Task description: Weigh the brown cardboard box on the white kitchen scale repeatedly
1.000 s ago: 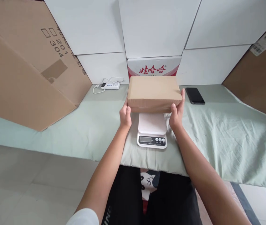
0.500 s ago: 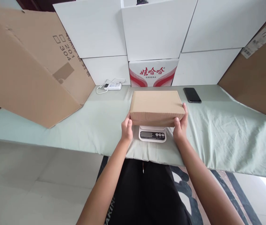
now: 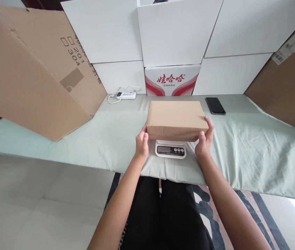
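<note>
Leftmost, one large printed cardboard carton point(image 3: 33, 76), leaning over a pale green cloth point(image 3: 121, 139); next, one white corded device point(image 3: 126, 95), cable looped. Left hand point(image 3: 142, 141): thumb against the near face of a small brown cardboard box point(image 3: 177, 114), other fingers along its left end, partly hidden. Centre, one white digital scale point(image 3: 170, 152), display reading illegible; above its weighing plate point(image 3: 170, 142), the box, lower and nearer than a second ago, now hiding most of that plate, almost unmoved over the last half second. Judged so: box lined up with scale; whether its weight rests there, cannot tell. Behind, one red-and-white carton point(image 3: 173, 80), now more fully exposed. Right hand point(image 3: 205, 140): thumb on near face, fingers gripping the right end. Then one black smartphone point(image 3: 215, 105); rightmost, one labelled brown carton point(image 3: 288, 86).
</note>
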`<action>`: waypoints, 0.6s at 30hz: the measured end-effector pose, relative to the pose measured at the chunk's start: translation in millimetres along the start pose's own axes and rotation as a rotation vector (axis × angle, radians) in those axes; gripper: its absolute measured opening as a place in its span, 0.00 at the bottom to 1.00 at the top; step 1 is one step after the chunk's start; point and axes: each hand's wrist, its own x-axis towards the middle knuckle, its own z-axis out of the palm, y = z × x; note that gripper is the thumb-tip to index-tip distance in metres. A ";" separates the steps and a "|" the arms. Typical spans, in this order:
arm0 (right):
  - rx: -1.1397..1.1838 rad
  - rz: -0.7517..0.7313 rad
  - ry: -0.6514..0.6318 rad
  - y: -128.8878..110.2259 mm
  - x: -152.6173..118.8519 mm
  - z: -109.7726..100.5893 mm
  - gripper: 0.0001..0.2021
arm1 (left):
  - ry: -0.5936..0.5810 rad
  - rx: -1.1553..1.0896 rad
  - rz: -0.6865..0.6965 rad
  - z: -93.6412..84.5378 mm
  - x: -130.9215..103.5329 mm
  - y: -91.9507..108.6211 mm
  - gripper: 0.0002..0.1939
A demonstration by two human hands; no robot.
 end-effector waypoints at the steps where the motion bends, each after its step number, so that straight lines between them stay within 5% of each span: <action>1: 0.001 0.003 0.005 0.1 0.4 0.1 0.35 | 0.002 0.006 -0.004 0.0 0.1 0.3 0.39; 18: -0.015 0.005 0.046 -6.4 3.1 0.4 0.37 | 0.020 0.048 0.016 -0.2 -2.9 5.1 0.42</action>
